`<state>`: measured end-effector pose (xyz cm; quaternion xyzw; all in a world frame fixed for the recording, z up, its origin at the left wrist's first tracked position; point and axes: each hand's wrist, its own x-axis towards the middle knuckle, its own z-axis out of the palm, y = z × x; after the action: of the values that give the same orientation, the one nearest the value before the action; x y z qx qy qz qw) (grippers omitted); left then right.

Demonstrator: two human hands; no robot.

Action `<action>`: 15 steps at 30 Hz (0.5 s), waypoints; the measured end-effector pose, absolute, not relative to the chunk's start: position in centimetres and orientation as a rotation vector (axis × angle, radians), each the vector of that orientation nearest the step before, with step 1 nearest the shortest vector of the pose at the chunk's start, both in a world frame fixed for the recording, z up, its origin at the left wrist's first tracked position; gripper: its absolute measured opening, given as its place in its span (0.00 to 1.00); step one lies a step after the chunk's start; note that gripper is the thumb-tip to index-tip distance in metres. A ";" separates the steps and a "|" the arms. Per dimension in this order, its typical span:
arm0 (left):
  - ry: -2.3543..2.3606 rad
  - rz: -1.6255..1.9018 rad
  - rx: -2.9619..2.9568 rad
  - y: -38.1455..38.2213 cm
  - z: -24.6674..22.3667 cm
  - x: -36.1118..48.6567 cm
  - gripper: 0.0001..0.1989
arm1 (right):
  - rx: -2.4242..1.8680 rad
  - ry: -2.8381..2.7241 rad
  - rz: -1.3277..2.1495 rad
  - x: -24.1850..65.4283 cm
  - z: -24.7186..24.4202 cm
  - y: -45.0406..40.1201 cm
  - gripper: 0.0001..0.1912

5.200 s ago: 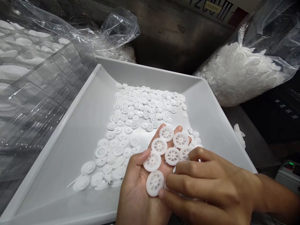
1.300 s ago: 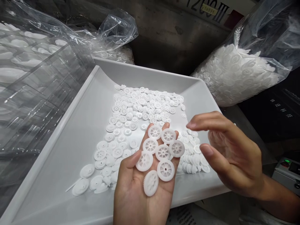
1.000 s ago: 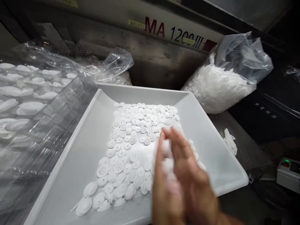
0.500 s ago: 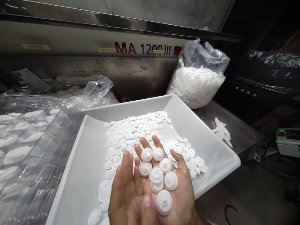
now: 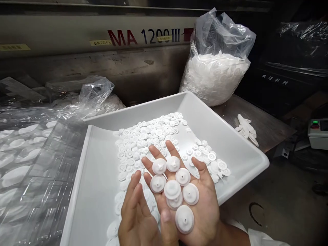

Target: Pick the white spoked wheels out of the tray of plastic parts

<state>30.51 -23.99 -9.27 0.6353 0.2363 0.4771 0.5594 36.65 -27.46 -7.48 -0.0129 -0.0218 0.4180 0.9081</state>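
Observation:
My right hand [image 5: 205,205] is palm up, its fingers spread. Several small white plastic gears [image 5: 185,219] rest on its palm and fingers, some with a raised hub facing up and two overlapping in the middle. My left hand [image 5: 140,218] stands beside it, fingers stretched upward and holding nothing. Its thumb lies close to the lowest gear; whether they touch I cannot tell. Below both hands is a light grey scoop-shaped tray [image 5: 89,191]. A wide spread of white gears [image 5: 151,133] covers its middle, and a smaller group [image 5: 205,153] lies to the right.
A clear bag of white parts [image 5: 215,75] stands behind the tray. At the left is a clear plastic cover or bag [image 5: 38,171] over white parts. White gloves or cloth [image 5: 246,130] lie on the metal surface at right. The machine panel [image 5: 77,34] forms the back.
The camera view has shifted, so the machine lettering and bag sit higher. My right hand has moved slightly right with the gears, and the gap between the hands' fingers looks wider.

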 end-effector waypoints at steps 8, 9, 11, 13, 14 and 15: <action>0.244 1.013 2.287 -20.2 -11.4 27.5 0.22 | -0.045 -0.044 0.850 36.7 -7.5 -27.7 0.29; 0.226 1.002 2.328 -19.9 -11.4 27.3 0.21 | -0.045 -0.043 0.853 36.7 -7.6 -27.7 0.29; 0.270 1.023 2.310 -19.7 -11.4 27.2 0.18 | -0.039 -0.051 0.861 36.7 -7.7 -27.7 0.29; 0.345 1.079 2.298 -19.9 -11.3 27.6 0.17 | -0.033 -0.056 0.862 36.7 -7.8 -27.8 0.29; 0.355 1.113 2.305 -20.1 -11.3 27.8 0.17 | -0.033 -0.056 0.856 36.8 -7.9 -27.8 0.29; 0.339 1.131 2.323 -20.2 -11.3 28.0 0.18 | -0.039 -0.050 0.848 36.8 -7.9 -27.7 0.29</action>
<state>27.98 -20.16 -11.35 0.8596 0.1256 0.4187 0.2646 36.79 -27.75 -7.95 -0.0189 -0.0243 0.4115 0.9109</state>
